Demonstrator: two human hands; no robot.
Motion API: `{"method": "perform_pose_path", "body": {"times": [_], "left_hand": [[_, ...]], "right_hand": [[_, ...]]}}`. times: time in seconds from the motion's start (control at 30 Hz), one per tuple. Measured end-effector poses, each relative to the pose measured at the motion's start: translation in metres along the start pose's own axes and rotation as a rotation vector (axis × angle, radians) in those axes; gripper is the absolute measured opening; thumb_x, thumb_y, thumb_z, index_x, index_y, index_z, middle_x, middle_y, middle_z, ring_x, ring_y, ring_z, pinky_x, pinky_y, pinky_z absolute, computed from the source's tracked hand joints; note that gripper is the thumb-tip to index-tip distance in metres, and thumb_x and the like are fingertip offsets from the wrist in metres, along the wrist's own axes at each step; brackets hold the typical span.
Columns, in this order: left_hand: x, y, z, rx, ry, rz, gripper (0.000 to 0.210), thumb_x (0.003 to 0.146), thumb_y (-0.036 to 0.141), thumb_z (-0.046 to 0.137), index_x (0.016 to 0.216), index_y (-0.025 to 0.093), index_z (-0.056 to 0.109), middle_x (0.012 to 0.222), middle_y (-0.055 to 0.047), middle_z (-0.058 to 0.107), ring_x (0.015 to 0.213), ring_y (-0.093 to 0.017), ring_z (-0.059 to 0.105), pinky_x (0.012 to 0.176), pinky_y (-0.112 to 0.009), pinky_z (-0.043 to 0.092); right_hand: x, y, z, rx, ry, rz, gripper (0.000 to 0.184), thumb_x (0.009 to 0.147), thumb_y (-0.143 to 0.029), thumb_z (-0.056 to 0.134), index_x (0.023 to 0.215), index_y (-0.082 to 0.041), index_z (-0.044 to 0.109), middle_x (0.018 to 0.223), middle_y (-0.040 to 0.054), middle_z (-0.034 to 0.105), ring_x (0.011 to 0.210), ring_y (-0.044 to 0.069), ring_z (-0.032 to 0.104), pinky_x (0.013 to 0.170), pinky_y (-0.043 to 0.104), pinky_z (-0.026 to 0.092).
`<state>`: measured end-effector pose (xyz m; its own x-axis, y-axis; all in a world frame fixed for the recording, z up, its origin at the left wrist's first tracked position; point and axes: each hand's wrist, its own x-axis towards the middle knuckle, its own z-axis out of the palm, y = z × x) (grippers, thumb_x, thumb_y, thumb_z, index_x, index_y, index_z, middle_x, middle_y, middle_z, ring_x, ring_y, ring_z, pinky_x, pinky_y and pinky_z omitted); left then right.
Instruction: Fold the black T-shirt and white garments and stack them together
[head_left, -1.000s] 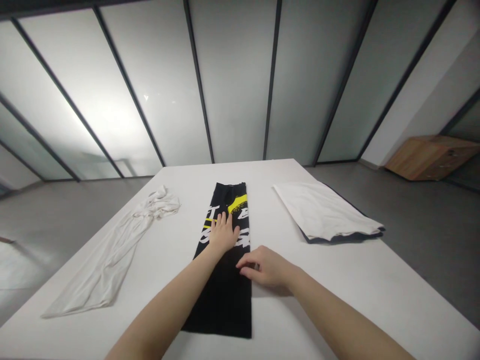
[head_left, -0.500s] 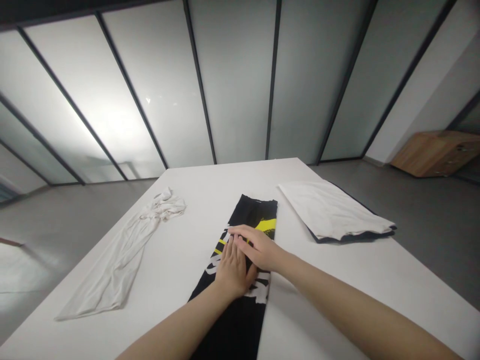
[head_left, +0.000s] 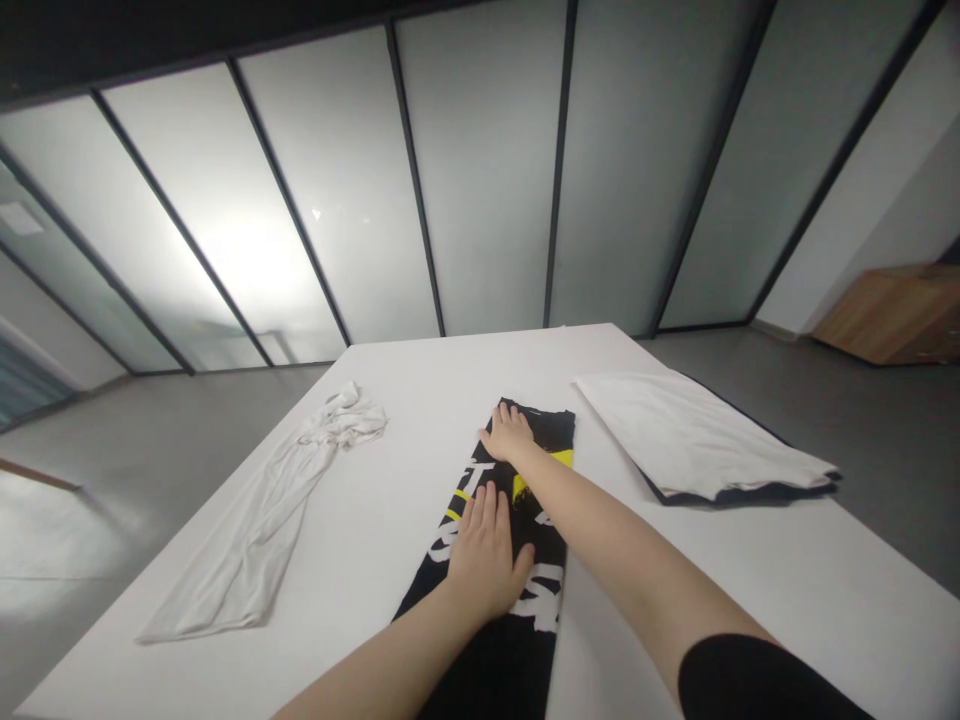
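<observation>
A black garment with yellow and white print [head_left: 491,670], folded into a long strip, lies on the white table [head_left: 442,375] in front of me. My left hand [head_left: 489,555] rests flat on its middle, fingers spread and pointing away from me. Farther up, close to the garment's far end, my right hand [head_left: 510,433] lies palm down with its fingers stretched out. Both hands press on the cloth without gripping it. The parts of the print beneath my hands and forearms are hidden.
To the left, a crumpled white garment [head_left: 255,540] stretches along the table. A flat stack of white and dark cloth [head_left: 697,430] lies at the right edge. Frosted glass panels [head_left: 487,200] stand beyond the table, and a wooden cabinet [head_left: 892,312] is at the far right.
My right hand has slid away from the left one toward the garment's far end. My left hand stays on the middle, thumb now farther out. The view has shifted slightly.
</observation>
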<state>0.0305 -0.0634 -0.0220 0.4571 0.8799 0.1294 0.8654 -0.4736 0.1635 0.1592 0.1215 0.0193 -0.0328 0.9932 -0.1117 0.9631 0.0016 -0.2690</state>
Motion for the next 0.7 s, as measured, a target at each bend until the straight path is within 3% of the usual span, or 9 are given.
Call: {"method": "perform_pose_path", "body": {"times": [0.27,0.4,0.57,0.7], "left_hand": [[-0.003,0.003,-0.003,-0.003,0.0,-0.042,0.085,0.1,0.059,0.042,0.168,0.009,0.034,0.175,-0.019,0.022,0.163,-0.04,0.02,0.131,-0.06,0.024],[-0.002,0.002,-0.002,-0.016,0.023,-0.029,0.086,0.099,0.057,0.042,0.172,0.015,0.024,0.177,-0.014,0.022,0.163,-0.039,0.02,0.13,-0.062,0.024],[0.004,0.002,-0.001,-0.036,0.01,-0.052,0.085,0.099,0.059,0.043,0.172,0.021,0.023,0.176,-0.011,0.025,0.163,-0.04,0.02,0.13,-0.063,0.023],[0.005,0.005,-0.004,-0.037,-0.011,-0.053,0.082,0.099,0.06,0.046,0.172,0.031,0.022,0.177,-0.009,0.024,0.163,-0.043,0.018,0.129,-0.067,0.02]], "right_hand": [[0.02,0.006,0.0,0.024,0.055,0.07,0.089,0.101,-0.058,0.041,0.17,-0.004,0.022,0.179,0.0176,0.01,0.164,0.038,0.007,0.131,0.048,0.007],[0.021,0.008,-0.002,0.085,0.057,0.047,0.084,0.104,-0.054,0.041,0.168,-0.002,0.026,0.178,0.0201,0.014,0.164,0.04,0.009,0.131,0.051,0.008],[0.009,0.016,-0.012,0.224,0.123,-0.144,0.057,0.108,-0.04,0.038,0.148,-0.008,0.061,0.167,0.02,0.044,0.159,0.036,0.029,0.129,0.051,0.02],[-0.019,0.022,-0.019,0.356,0.235,-0.343,0.05,0.11,-0.035,0.031,0.133,-0.018,0.072,0.151,0.0124,0.063,0.147,0.025,0.049,0.126,0.042,0.031]]}}
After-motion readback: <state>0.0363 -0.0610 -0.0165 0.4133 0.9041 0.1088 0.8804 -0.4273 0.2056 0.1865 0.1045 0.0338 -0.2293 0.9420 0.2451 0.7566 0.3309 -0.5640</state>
